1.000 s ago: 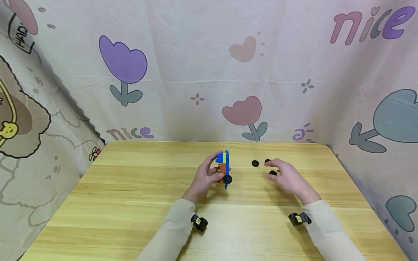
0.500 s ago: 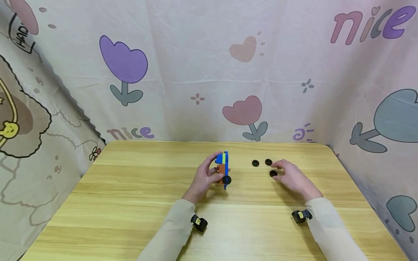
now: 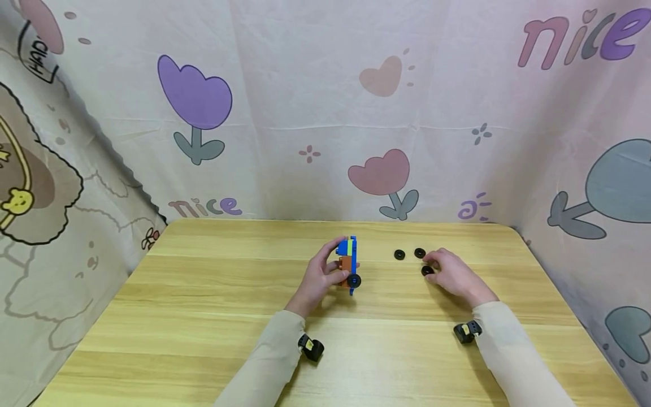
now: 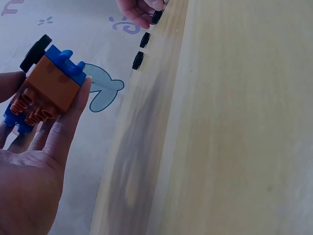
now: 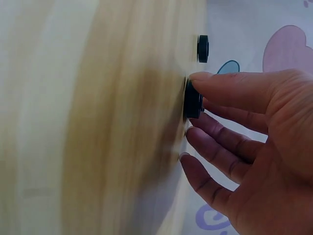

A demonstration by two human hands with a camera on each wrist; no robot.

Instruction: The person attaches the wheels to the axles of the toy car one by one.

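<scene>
My left hand (image 3: 317,280) grips a toy block car (image 3: 347,260) on its end, with fingers and thumb around its sides. Its parts are orange, blue and yellow-green, and one black wheel (image 4: 35,52) is fitted near its lower end. To the right, my right hand (image 3: 454,276) pinches a small black wheel (image 5: 193,100) at the tabletop, thumb on one side and fingertips on the other. Two more black wheels, one farther left (image 3: 399,255) and one just beyond the fingers (image 3: 419,253), lie flat on the wood.
The wood-grain table (image 3: 203,339) reaches back to a pale patterned cloth (image 3: 285,85) hanging behind it. More of this cloth hangs along both sides. Small black cameras sit on the left wrist (image 3: 311,348) and right wrist (image 3: 466,332).
My right hand has drawn slightly back to the right, uncovering the far wheel, and its fingers have closed on the nearest wheel. The left hand and car have stayed in place.
</scene>
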